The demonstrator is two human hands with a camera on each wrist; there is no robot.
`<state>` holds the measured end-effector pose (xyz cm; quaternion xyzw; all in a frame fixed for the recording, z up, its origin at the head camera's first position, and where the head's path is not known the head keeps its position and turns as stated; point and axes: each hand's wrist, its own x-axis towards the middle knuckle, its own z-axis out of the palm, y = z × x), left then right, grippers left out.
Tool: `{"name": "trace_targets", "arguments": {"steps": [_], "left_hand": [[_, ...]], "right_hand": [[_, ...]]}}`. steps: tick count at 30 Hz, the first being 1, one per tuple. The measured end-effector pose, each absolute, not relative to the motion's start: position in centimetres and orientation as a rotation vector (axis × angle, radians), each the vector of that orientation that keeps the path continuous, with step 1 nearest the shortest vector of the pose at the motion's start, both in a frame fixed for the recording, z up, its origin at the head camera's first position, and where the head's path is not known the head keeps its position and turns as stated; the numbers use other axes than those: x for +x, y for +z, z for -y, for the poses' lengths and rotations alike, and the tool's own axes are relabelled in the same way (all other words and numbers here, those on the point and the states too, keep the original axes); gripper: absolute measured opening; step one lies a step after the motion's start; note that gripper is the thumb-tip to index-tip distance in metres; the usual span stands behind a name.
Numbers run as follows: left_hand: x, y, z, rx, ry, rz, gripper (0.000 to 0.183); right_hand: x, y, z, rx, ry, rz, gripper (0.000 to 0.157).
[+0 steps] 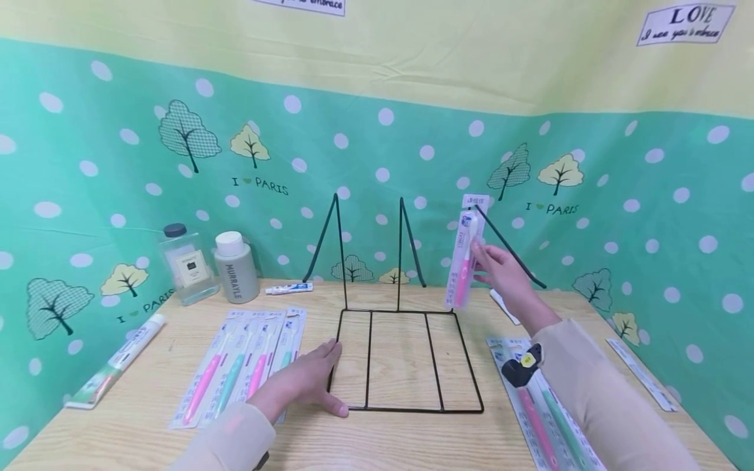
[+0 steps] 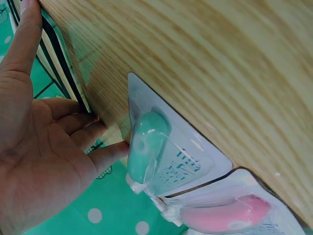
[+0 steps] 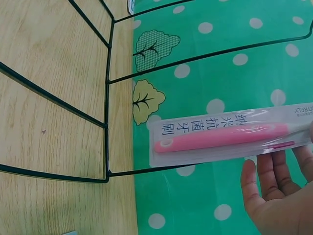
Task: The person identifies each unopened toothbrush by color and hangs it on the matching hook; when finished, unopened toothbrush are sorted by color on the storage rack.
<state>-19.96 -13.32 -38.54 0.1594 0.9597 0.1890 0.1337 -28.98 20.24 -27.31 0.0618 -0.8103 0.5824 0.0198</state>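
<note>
A black wire rack (image 1: 398, 310) stands on the wooden table, its flat base toward me and three slanted hooks rising behind. At the top of the right-hand hook is a packaged pink toothbrush (image 1: 461, 268), upright against the wire. My right hand (image 1: 508, 275) pinches this pack by its right edge; in the right wrist view the fingers curl by its side and the thumb shows only at the frame edge. My left hand (image 1: 306, 379) rests against the left side of the rack base, thumb spread at the front corner. Beside it, packaged toothbrushes (image 2: 151, 142) lie close to the little finger.
Several packaged toothbrushes (image 1: 235, 366) lie left of the rack, and more packs (image 1: 544, 412) lie under my right forearm. Toothpaste tubes (image 1: 118, 360), a clear bottle (image 1: 188, 265) and a grey bottle (image 1: 236, 268) stand or lie at the left. A polka-dot cloth (image 1: 377, 144) hangs behind.
</note>
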Motion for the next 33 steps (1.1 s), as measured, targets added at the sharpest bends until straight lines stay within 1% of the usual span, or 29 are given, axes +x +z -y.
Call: {"name": "trace_targets", "arguments": {"steps": [9, 15, 19, 23, 26, 29, 33], "left_hand": [[-19.8, -38.6, 13.1, 0.495, 0.55, -2.791, 0.123], [-19.9, -38.5, 13.1, 0.466, 0.541, -2.767, 0.122], [-19.9, -38.3, 13.2, 0.458, 0.54, -2.765, 0.122], [-19.9, -38.1, 13.1, 0.443, 0.541, -2.761, 0.121], [-19.8, -38.0, 13.1, 0.436, 0.543, -2.754, 0.12], [-19.9, -38.0, 13.0, 0.434, 0.533, -2.753, 0.121], [-19.9, -38.2, 13.1, 0.43, 0.513, -2.763, 0.123]], "right_hand": [[-29.1, -27.3, -21.0, 0.148, 1.814, 2.505, 0.067], [-28.7, -27.5, -23.8, 0.123, 1.743, 2.395, 0.066], [-27.3, -27.3, -26.6, 0.11, 1.609, 2.465, 0.071], [-25.6, -27.6, -29.7, 0.121, 1.478, 2.548, 0.069], [-24.3, -28.5, -32.0, 0.14, 1.402, 2.62, 0.065], [-23.0, -29.7, -34.2, 0.139, 1.34, 2.725, 0.065], [-21.9, -31.8, -36.3, 0.152, 1.284, 2.833, 0.062]]}}
